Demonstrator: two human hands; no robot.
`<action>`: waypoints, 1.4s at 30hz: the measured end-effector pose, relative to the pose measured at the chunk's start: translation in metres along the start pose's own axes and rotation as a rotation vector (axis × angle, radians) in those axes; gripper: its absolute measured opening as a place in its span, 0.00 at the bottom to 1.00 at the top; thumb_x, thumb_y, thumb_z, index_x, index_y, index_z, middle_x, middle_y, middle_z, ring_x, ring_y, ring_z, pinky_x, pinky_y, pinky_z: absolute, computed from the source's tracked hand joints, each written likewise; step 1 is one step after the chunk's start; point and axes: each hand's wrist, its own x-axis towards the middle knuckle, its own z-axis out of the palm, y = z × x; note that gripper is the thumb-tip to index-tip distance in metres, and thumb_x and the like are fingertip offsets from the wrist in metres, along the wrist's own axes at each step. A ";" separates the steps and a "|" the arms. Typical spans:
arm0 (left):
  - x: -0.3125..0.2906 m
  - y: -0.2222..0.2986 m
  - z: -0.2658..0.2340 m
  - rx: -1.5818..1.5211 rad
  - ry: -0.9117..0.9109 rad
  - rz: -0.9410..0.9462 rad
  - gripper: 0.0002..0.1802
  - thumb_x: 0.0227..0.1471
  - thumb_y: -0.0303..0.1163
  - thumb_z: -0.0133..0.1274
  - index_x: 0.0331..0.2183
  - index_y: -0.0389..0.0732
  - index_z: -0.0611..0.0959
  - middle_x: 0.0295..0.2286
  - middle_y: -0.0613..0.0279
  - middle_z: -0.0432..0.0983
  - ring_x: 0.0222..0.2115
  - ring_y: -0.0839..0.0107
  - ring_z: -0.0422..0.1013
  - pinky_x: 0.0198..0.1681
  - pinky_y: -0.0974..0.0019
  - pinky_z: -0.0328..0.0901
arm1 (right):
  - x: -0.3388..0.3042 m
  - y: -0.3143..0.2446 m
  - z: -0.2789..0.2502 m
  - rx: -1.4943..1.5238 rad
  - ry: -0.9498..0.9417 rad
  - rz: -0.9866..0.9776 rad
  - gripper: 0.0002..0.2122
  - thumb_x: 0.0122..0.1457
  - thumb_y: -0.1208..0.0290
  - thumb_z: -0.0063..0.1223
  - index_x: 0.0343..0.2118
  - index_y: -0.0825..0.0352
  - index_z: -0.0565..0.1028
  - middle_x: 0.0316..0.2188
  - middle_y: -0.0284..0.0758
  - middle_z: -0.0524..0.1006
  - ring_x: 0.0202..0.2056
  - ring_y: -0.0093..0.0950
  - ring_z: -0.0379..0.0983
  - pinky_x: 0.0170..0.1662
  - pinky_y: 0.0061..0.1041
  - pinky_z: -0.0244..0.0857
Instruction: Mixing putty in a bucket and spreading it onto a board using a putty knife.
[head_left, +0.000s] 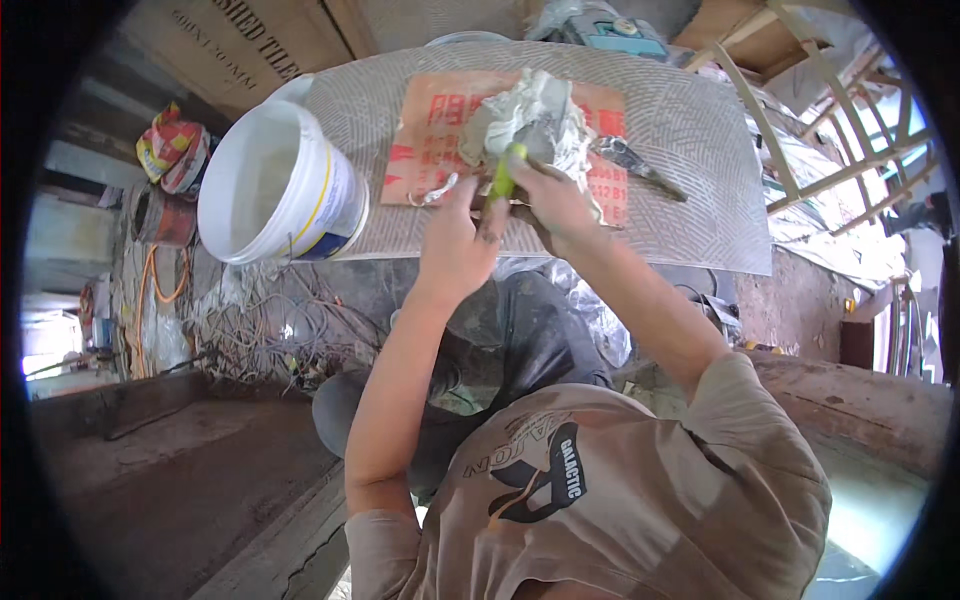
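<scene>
From the head view, both forearms were raised from the lower edge and bent toward the middle of the desk (pixel 700 120), a pale slab with a ribbed, hatched surface. The left hand (pixel 455 240) was held with its back to the camera, the fingers curled inward; whether anything was gripped in it could not be told, though its fingertips lay just beside a green-handled tool (pixel 503 178). The right hand (pixel 553 203) was closed around that tool, the green plastic handle standing up between the two hands. Directly behind the hands a crumpled grey-white wrapping (pixel 528 118) was seen, creased and lumpy, resting on a flat sheet of brown cardboard (pixel 425 130) with red print. A small metal ring (pixel 432 193) lay on the cardboard near the left hand. To the right of the wrapping a metal trowel (pixel 632 162), dull and smeared, lay flat on the desk. At the left end a white plastic bucket (pixel 280 185), round and smooth, was tilted with its open mouth toward the camera. Below the desk a tangle of thin wires (pixel 270 330) was spread on the floor.
</scene>
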 end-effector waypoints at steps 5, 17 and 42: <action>0.020 -0.017 0.025 -0.057 -0.075 -0.104 0.22 0.62 0.42 0.54 0.48 0.33 0.80 0.35 0.42 0.82 0.33 0.52 0.79 0.36 0.57 0.70 | 0.003 -0.015 -0.025 -0.508 0.006 -0.067 0.19 0.68 0.55 0.51 0.39 0.71 0.80 0.30 0.36 0.81 0.30 0.29 0.79 0.34 0.29 0.73; 0.029 -0.046 -0.016 -0.504 -0.174 -0.401 0.19 0.61 0.45 0.56 0.42 0.37 0.82 0.32 0.63 0.80 0.27 0.80 0.71 0.29 0.71 0.65 | 0.049 -0.028 -0.303 -1.854 0.397 -0.609 0.22 0.64 0.51 0.52 0.49 0.66 0.80 0.35 0.49 0.82 0.39 0.55 0.79 0.46 0.51 0.72; 0.046 -0.058 -0.021 0.398 0.171 0.061 0.21 0.54 0.49 0.63 0.41 0.44 0.85 0.26 0.51 0.81 0.29 0.49 0.78 0.33 0.51 0.71 | 0.036 -0.111 -0.112 -1.702 0.069 -0.333 0.18 0.65 0.57 0.54 0.44 0.70 0.81 0.29 0.48 0.80 0.32 0.34 0.79 0.39 0.35 0.69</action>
